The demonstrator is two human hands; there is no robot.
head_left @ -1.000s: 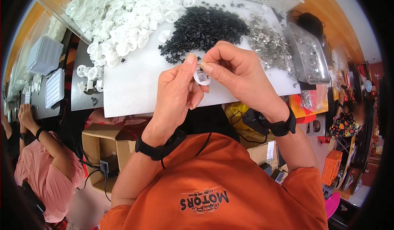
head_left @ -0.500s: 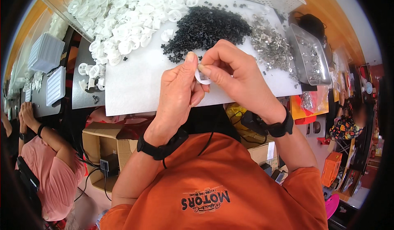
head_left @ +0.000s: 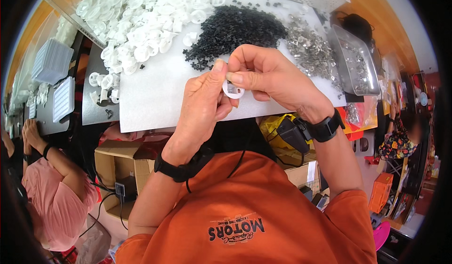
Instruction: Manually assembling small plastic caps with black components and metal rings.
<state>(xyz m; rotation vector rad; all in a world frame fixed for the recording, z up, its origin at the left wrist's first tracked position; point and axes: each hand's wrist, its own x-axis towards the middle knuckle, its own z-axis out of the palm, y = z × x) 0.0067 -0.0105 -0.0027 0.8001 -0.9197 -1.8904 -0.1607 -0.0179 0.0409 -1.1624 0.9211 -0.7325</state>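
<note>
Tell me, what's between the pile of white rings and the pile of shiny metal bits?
In the head view, a heap of small black pieces lies between the white rings and the shiny metal bits, all on the white board.

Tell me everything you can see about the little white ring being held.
The white ring is a small, flat, round piece with a centre hole, plastic by its look. It is pinched between the left hand and the right hand, held above the white board. Fingertips cover its upper edge; the lower part shows.
</note>
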